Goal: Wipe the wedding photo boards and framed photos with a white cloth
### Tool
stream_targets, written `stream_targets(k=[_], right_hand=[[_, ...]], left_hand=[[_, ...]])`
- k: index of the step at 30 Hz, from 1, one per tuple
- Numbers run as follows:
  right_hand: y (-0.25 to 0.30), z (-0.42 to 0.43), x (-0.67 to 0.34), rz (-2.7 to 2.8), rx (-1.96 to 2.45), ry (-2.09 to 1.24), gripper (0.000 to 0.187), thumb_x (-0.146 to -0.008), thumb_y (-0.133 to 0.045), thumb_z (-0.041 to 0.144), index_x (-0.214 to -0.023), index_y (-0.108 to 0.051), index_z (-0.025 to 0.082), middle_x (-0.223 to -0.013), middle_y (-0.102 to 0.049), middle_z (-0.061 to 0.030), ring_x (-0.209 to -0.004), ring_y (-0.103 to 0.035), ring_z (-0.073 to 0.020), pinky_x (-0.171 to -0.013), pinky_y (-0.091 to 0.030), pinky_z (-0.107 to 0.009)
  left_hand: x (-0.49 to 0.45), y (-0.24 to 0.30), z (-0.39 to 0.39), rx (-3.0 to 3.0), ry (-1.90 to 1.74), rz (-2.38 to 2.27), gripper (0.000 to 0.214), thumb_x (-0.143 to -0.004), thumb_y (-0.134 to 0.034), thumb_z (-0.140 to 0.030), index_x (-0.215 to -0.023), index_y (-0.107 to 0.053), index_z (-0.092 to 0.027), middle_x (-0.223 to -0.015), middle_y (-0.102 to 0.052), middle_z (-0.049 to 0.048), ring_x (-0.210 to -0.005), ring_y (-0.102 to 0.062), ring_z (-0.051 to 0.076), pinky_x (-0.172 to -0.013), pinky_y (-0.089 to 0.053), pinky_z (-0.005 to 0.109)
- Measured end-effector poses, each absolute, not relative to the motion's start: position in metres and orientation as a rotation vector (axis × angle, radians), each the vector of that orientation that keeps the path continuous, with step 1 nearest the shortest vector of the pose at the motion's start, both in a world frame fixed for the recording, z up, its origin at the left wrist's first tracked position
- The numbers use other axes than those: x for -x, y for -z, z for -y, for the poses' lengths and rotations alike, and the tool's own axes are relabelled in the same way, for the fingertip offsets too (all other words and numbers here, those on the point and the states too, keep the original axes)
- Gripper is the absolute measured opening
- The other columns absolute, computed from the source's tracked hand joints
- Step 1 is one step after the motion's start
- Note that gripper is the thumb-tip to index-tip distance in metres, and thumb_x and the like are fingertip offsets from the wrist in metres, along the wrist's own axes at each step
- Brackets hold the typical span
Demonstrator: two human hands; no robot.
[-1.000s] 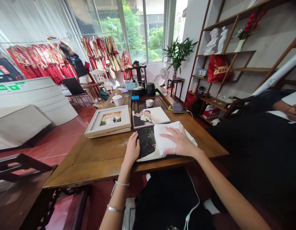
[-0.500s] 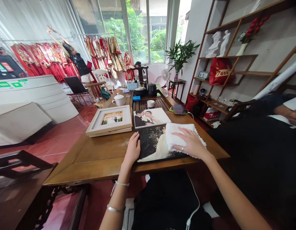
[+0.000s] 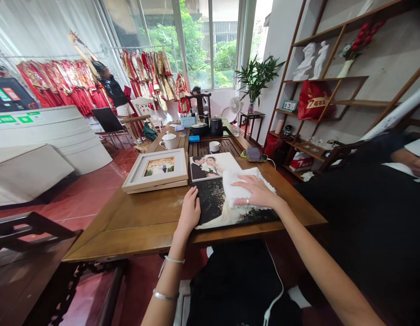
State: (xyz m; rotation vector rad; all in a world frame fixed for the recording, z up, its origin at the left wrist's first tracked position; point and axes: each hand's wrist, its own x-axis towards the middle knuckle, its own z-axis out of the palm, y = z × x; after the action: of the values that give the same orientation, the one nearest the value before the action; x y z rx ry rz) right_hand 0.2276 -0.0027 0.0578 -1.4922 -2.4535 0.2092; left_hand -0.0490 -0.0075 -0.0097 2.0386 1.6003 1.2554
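A dark wedding photo panel [image 3: 211,203] lies flat at the table's near edge, showing part of a pale gown. My left hand [image 3: 190,208] holds its left edge, fingers close together along the side. Under my right hand [image 3: 255,190] is a folded white cloth [image 3: 232,181], pressed onto the upper right of the panel with the fingers spread over it. Cloth and hand hide much of the picture there. Just behind lies a lighter photo panel [image 3: 211,165] of a couple. To the left, a pale wooden picture frame [image 3: 135,179] rests on another frame.
The wooden table [image 3: 128,222] also bears a lidded white cup [image 3: 169,141], a small white cup [image 3: 214,146], a dark kettle [image 3: 215,125] and a phone [image 3: 255,155] with a cable. Close on the right sits a person in dark clothing [image 3: 366,217]. Someone stands by the clothes racks.
My right hand and the white cloth have slid left and slightly away from me across the photo panel, uncovering its lower right corner. My left hand stays at the left edge.
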Motion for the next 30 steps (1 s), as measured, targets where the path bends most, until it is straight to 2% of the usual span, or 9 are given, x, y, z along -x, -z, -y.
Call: stream_targets(k=[5,9,15,21,25,30], right_hand=[[-0.049,0.061,-0.225,2.535,1.283,-0.169,0.076,-0.066,-0.067,0.074,-0.131,-0.058,0.036,-0.149,-0.042,-0.0109,-0.137,-0.032,-0.0363,-0.109,-0.023,-0.060],[-0.044,0.088,-0.230,2.501,1.328,-0.122,0.071,-0.067,-0.072,0.066,-0.131,-0.057,0.037,-0.149,-0.042,-0.0092,-0.137,-0.033,-0.0366,-0.109,-0.022,-0.062],[-0.043,0.058,-0.240,2.381,1.602,-0.017,0.063,-0.075,-0.065,0.064,-0.130,-0.059,0.035,-0.147,-0.045,-0.0099,-0.135,-0.036,-0.0363,-0.106,-0.030,-0.060],[-0.050,0.002,-0.227,2.288,1.793,-0.040,0.066,-0.079,-0.056,0.070,-0.135,-0.054,0.035,-0.150,-0.041,-0.0112,-0.137,-0.031,-0.0376,-0.104,-0.026,-0.066],[-0.057,-0.008,-0.208,2.386,1.696,-0.122,0.074,-0.075,-0.055,0.075,-0.136,-0.052,0.034,-0.151,-0.039,-0.0137,-0.138,-0.028,-0.0404,-0.103,-0.023,-0.070],[-0.055,0.028,-0.190,2.547,1.377,-0.182,0.077,-0.070,-0.062,0.076,-0.134,-0.055,0.035,-0.151,-0.039,-0.0126,-0.140,-0.027,-0.0381,-0.109,-0.020,-0.065]], left_hand=[[0.049,0.012,0.007,-2.045,-1.261,-1.604,0.039,-0.090,-0.040,-0.019,-0.122,-0.061,-0.012,-0.137,-0.056,0.0177,-0.132,-0.050,0.026,-0.116,-0.033,0.049],[0.050,0.012,0.007,-2.036,-1.273,-1.587,0.039,-0.090,-0.040,-0.019,-0.122,-0.062,-0.013,-0.138,-0.056,0.0165,-0.131,-0.050,0.026,-0.116,-0.033,0.049],[0.051,0.009,0.007,-2.032,-1.232,-1.562,0.039,-0.090,-0.041,-0.019,-0.123,-0.061,-0.013,-0.139,-0.054,0.0167,-0.132,-0.049,0.026,-0.116,-0.032,0.049],[0.051,0.012,0.005,-2.032,-1.250,-1.550,0.039,-0.090,-0.041,-0.018,-0.123,-0.061,-0.014,-0.139,-0.055,0.0154,-0.133,-0.048,0.025,-0.117,-0.032,0.048],[0.051,0.014,0.005,-2.025,-1.271,-1.553,0.039,-0.090,-0.041,-0.019,-0.123,-0.061,-0.015,-0.138,-0.055,0.0146,-0.133,-0.048,0.025,-0.117,-0.032,0.048],[0.049,0.012,0.007,-2.015,-1.276,-1.561,0.039,-0.090,-0.042,-0.019,-0.123,-0.062,-0.016,-0.138,-0.056,0.0135,-0.133,-0.048,0.025,-0.117,-0.032,0.048]])
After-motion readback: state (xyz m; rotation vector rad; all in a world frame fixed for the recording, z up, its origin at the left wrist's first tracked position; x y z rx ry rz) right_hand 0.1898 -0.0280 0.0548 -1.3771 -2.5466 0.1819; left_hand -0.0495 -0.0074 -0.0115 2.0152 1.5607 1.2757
